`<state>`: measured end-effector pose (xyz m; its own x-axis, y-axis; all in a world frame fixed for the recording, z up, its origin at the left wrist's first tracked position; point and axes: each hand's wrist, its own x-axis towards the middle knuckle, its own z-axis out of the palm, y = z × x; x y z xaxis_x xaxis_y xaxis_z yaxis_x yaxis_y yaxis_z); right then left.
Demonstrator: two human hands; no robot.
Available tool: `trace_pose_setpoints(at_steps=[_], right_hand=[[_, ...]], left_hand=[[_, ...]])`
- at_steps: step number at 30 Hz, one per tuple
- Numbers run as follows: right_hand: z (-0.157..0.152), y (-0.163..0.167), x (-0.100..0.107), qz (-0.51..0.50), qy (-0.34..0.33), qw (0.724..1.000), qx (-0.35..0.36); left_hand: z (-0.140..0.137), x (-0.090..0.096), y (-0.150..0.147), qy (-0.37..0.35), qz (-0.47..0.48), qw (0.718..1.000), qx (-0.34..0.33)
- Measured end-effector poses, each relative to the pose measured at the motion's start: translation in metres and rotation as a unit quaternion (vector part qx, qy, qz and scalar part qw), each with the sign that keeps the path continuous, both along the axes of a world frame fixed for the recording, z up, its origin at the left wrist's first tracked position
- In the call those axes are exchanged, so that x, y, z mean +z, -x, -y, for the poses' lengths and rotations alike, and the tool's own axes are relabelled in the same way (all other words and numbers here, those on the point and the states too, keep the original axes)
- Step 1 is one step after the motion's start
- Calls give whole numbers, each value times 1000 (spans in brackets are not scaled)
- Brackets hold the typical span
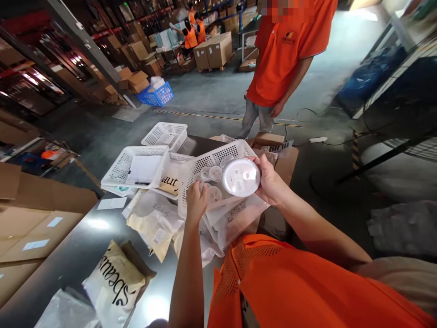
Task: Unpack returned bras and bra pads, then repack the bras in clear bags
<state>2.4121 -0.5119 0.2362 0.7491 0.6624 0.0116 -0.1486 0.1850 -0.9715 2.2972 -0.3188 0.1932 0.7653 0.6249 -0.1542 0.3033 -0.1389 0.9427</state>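
My right hand (pixel 270 183) grips a round, clear-lidded container (pixel 241 177) by its right edge, with the pale labelled face turned up toward me. It is held over the right part of a white perforated plastic basket (pixel 235 148). Several smaller round clear containers (pixel 215 173) lie inside that basket. At the basket's near left side is my left hand (pixel 197 200), its fingers curled among the small containers; whatever they pinch is hidden. Clear plastic bags with handwriting (pixel 235 216) lie under and in front of the basket.
More white baskets stand to the left, one with a paper and pen (pixel 145 169). Bags of cream-coloured packs (pixel 155 223) and a printed pouch (pixel 114 278) lie on the dark table (pixel 82 241). A person in orange (pixel 283 54) stands beyond. Cartons (pixel 37 228) flank the left.
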Motion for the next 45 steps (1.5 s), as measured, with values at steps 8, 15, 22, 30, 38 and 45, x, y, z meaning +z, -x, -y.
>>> trace_pose_setpoints(at_steps=[8, 15, 22, 30, 38, 45], right_hand=[[3, -3, 19, 118, 59, 990, 40], [1, 0, 42, 151, 61, 984, 72], [0, -2, 47, 212, 58, 972, 86], [-1, -1, 50, 222, 89, 967, 92], [-4, -4, 43, 194, 90, 971, 103], [34, -60, 21, 106, 82, 982, -129]], left_hand=[[50, 63, 25, 114, 117, 975, -148], [58, 62, 32, 126, 122, 977, -124], [60, 62, 38, 130, 134, 974, -126], [59, 62, 39, 129, 135, 974, -124], [57, 56, 38, 119, 121, 981, -93], [5, 32, 49, 60, 94, 985, 134]])
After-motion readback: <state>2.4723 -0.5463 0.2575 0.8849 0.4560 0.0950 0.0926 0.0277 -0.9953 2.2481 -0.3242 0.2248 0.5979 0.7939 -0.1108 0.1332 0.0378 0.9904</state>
